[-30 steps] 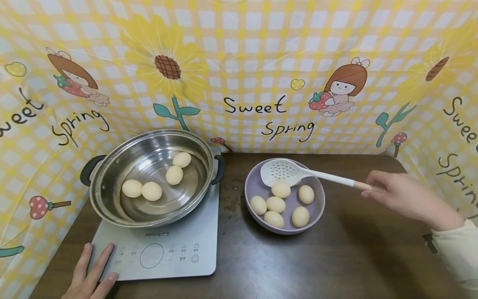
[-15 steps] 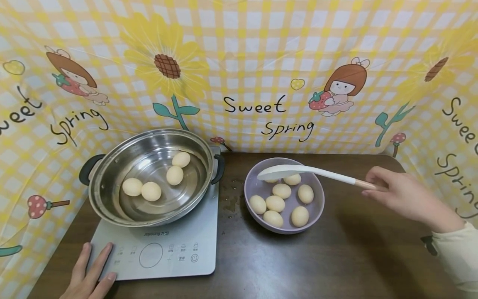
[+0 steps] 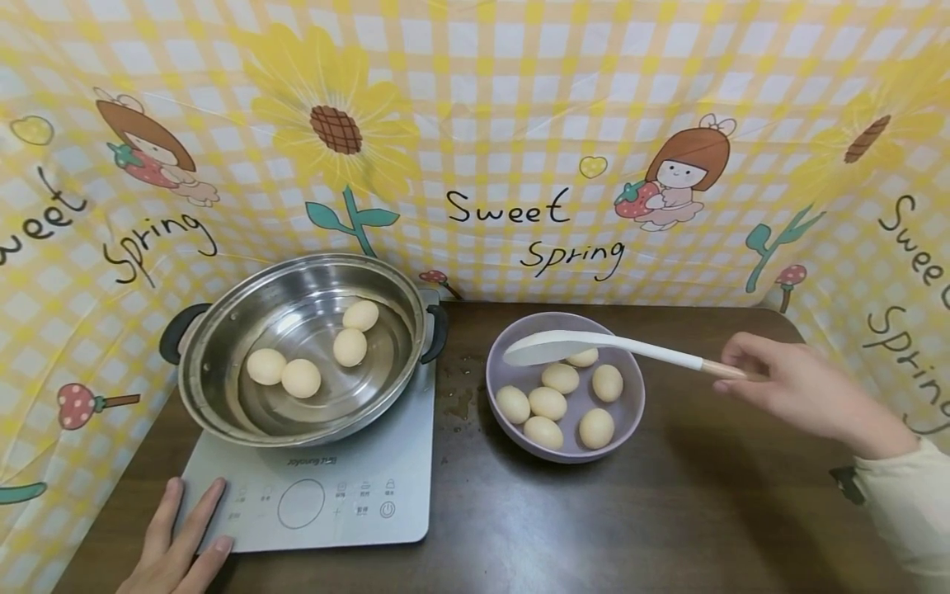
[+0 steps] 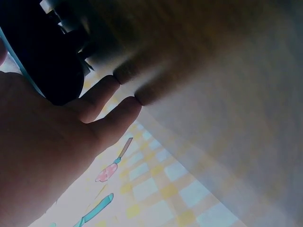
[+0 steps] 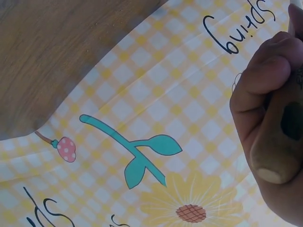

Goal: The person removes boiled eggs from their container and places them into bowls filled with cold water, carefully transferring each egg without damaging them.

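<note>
My right hand grips the wooden handle end of a white slotted spoon. The spoon's head, tilted nearly edge-on, hangs over the back of a purple bowl and hides part of one egg. Several pale eggs sit in that bowl. In the right wrist view, curled fingers wrap the wooden handle. My left hand rests with extended fingers on the front left corner of an induction cooker. On the cooker stands a steel pot with water and several eggs.
Black side handles stick out from the pot, one towards the bowl. Drops of water lie on the dark wooden table between cooker and bowl. A yellow checked cloth hangs behind and at both sides.
The spoon's head has turned from showing its holes to nearly edge-on, uncovering an egg at the back, then shifted slightly left. The left hand stays on the cooker.
</note>
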A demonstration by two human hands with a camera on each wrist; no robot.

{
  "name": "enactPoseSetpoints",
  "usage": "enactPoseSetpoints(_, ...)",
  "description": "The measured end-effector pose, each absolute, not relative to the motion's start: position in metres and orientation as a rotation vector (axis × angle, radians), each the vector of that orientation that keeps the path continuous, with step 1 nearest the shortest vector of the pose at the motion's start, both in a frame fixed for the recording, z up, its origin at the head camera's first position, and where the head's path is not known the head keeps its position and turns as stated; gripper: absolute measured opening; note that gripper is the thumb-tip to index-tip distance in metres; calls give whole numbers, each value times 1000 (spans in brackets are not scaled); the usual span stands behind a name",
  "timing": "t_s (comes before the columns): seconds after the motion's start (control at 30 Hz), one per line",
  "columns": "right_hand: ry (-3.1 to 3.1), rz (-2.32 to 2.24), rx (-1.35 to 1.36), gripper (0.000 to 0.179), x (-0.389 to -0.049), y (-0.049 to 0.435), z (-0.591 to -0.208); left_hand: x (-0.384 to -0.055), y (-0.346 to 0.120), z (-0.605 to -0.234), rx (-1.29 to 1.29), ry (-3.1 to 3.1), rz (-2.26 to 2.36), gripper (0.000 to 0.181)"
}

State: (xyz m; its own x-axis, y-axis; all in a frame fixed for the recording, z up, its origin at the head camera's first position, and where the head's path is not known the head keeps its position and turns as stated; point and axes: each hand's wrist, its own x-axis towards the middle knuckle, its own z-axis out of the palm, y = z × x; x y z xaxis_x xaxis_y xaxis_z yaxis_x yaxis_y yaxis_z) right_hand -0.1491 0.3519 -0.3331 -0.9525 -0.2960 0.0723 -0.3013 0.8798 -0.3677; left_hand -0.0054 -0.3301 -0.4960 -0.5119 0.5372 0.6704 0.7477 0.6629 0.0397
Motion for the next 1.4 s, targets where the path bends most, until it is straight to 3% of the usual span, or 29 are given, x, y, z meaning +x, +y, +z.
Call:
enactPoseSetpoints(0.57, -3016, 824, 703, 7, -166, 317, -325, 0, -329, -487, -921, -2311, -372, 70)
enactPoseSetpoints(1.13, -2995, 971, 844, 11, -191, 226, -308, -6, -338, -492, -972, -2331, -313, 69)
enactPoseSetpoints(1.4, -2869, 789, 1035, 9, -201, 186, -306, -6, -338, -490, -966, -2370, -310, 67)
